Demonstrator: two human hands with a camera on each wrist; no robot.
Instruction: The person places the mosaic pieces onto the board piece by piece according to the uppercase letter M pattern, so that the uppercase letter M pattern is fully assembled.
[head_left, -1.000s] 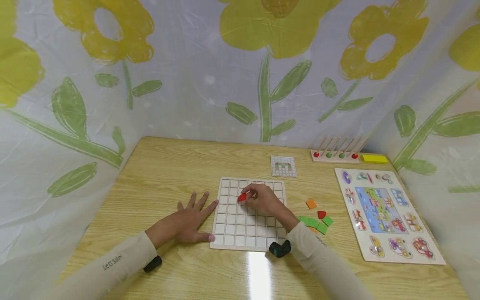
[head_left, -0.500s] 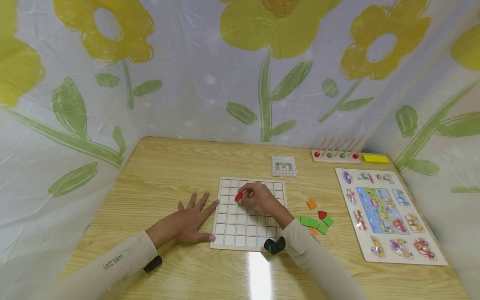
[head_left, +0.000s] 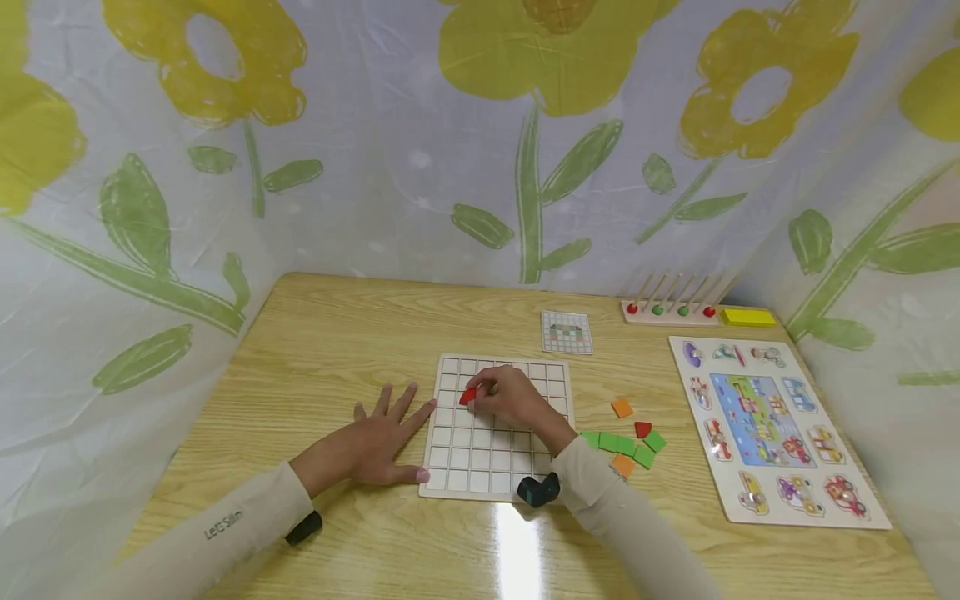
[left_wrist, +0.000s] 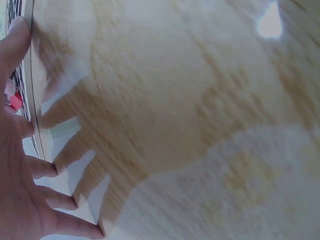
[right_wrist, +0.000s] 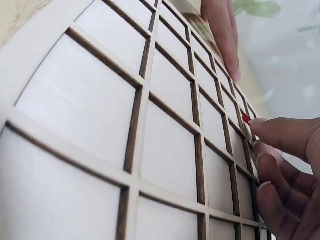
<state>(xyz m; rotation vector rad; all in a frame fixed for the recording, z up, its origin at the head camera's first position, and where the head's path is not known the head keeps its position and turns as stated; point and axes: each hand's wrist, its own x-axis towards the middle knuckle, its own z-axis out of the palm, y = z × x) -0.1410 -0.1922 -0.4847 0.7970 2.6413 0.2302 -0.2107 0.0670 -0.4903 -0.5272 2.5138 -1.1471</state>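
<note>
My right hand (head_left: 506,395) pinches a red quarter-round tile (head_left: 468,396) between thumb and fingers, close over the upper left part of a white grid board (head_left: 459,481). In the right wrist view only a sliver of the red tile (right_wrist: 246,119) shows past the thumb tip. Spread flat, my left hand (head_left: 382,442) lies at the board's left edge, with thumb and index fingertips right at the rim. The left wrist view shows its fingers (left_wrist: 60,197) straight on the tabletop. No pieces show in the visible grid squares; some squares are hidden under my right hand.
Right of the board lie several green tiles (head_left: 617,444), orange tiles (head_left: 622,407) and another red tile (head_left: 642,429). A pattern card (head_left: 567,332) sits behind the board. Farther right are a vehicle puzzle (head_left: 780,433), a peg stand (head_left: 670,314) and a yellow block (head_left: 747,317).
My right hand has slid left over the board, carrying the red tile toward the left columns. The left hand stays in place.
</note>
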